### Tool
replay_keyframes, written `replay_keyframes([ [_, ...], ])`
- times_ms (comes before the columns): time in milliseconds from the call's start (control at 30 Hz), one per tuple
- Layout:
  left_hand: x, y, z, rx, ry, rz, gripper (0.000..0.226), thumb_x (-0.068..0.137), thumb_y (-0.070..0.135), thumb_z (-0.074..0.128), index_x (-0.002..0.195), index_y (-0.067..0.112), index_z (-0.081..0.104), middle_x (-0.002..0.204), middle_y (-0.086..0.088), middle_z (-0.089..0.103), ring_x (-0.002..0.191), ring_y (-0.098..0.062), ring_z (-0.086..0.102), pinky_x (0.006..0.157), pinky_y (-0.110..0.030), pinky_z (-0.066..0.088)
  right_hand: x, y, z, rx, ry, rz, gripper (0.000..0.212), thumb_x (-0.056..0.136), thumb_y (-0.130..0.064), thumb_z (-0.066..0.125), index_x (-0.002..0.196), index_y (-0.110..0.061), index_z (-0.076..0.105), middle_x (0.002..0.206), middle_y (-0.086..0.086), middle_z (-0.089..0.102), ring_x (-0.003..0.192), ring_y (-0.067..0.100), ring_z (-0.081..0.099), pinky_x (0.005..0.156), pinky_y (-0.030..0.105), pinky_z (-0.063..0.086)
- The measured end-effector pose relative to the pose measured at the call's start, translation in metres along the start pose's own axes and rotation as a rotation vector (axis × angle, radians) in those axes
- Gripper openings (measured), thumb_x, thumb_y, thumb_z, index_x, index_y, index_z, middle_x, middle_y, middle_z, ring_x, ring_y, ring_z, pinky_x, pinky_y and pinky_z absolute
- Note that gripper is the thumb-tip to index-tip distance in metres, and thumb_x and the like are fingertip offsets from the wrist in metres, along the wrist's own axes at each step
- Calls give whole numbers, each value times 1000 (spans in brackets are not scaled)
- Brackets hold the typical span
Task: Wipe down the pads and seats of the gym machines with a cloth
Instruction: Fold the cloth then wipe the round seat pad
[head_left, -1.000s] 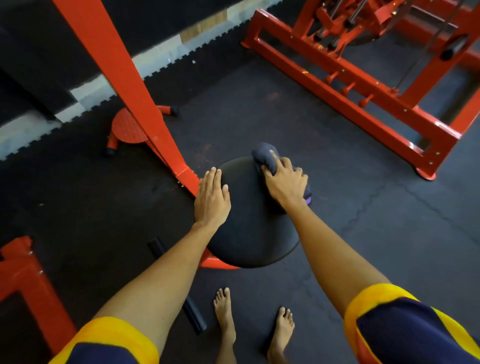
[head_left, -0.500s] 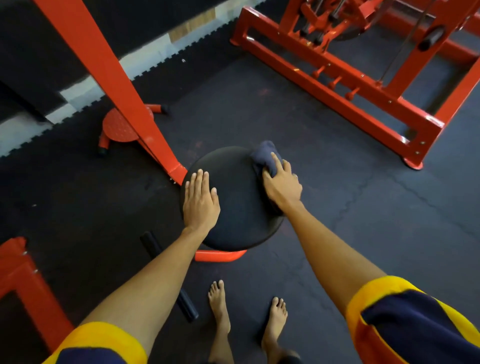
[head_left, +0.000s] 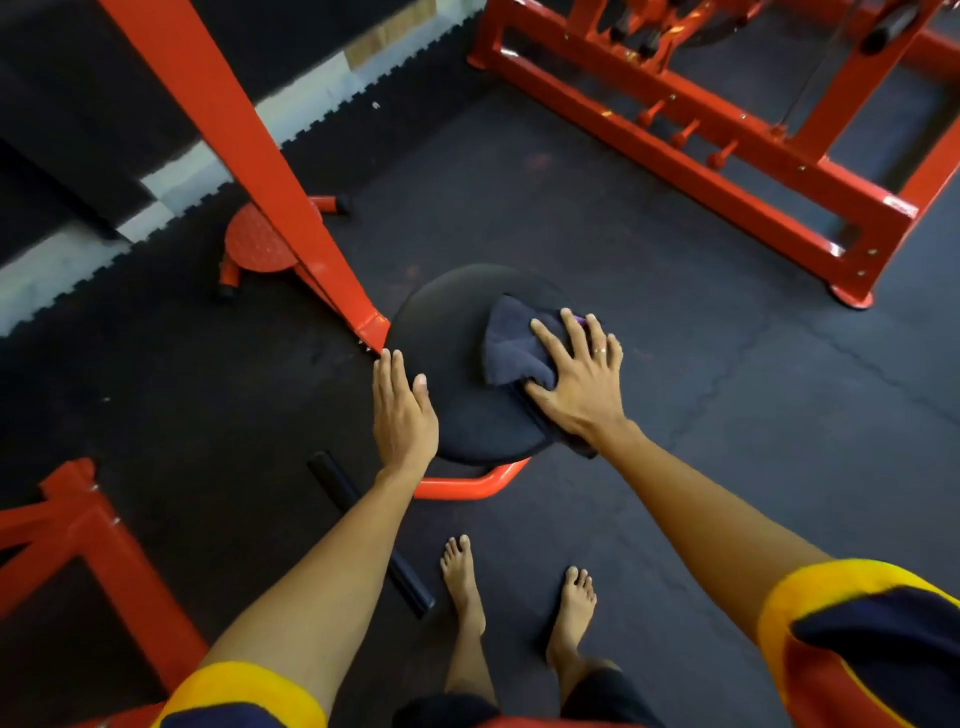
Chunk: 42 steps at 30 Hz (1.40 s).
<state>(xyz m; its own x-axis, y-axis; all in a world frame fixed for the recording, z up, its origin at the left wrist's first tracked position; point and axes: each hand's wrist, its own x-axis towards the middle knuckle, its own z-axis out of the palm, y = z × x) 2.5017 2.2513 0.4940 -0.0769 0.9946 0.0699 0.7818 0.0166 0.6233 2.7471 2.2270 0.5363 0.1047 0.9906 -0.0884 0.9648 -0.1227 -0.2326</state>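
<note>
Black rubber floor (head_left: 701, 415), orange frames (head_left: 675, 140); left hand (head_left: 402, 410) lies flat on the round seat (head_left: 447, 332), right hand (head_left: 582, 379) presses a cloth (head_left: 511, 345) with straight fingers.

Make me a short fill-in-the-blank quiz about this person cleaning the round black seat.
1. The right hand presses a dark ____ onto the round seat.
2. The left hand rests flat on the seat, holding ____.
3. The person's feet are ____.
4. A ring sits on the ____ hand.
Missing words: cloth; nothing; bare; right.
</note>
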Motion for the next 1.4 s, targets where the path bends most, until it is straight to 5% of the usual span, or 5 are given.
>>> replay_keyframes([
  [333, -14, -20, -12, -145, -45, 8, 66, 105, 40, 27, 153, -6, 31, 162, -18, 27, 153, -28, 21, 123, -27, 16, -50, -39, 15, -118, -67, -525, 79, 78, -48, 51, 155, -43, 37, 168, 2, 26, 150, 44, 26, 113, 57, 27],
  [533, -13, -25, -17, -255, -69, -10, 51, 108, 13, 40, 154, -3, 29, 164, -18, 24, 153, -26, 21, 121, -14, 11, 12, -76, -3, -32, -64, -137, 75, 79, -51, 31, 154, -49, 35, 170, -1, 20, 153, 43, 17, 119, 60, 18],
  [900, -11, -32, -16, -268, -51, 43, 49, 106, 7, 43, 152, -4, 32, 162, -19, 27, 151, -27, 26, 115, -4, 8, -58, -59, 15, -49, -56, -391, 76, 77, -49, 61, 151, -42, 46, 165, 4, 32, 139, 42, 40, 105, 53, 39],
  [1067, -18, -25, -17, -280, -44, -32, 50, 107, 11, 43, 155, 0, 31, 163, -16, 26, 151, -24, 25, 111, 0, 7, 32, -90, 4, -10, -32, -83, 64, 91, -56, 44, 154, -45, 36, 170, 3, 19, 152, 42, 18, 120, 58, 12],
  [1400, -12, -13, -23, -391, 45, -345, 38, 104, 6, 48, 142, 3, 50, 136, -22, 61, 123, -37, 59, 90, -24, 38, -32, -84, 22, 26, -108, -560, 67, 78, -48, 55, 143, -29, 59, 159, 11, 42, 144, 42, 40, 112, 56, 36],
])
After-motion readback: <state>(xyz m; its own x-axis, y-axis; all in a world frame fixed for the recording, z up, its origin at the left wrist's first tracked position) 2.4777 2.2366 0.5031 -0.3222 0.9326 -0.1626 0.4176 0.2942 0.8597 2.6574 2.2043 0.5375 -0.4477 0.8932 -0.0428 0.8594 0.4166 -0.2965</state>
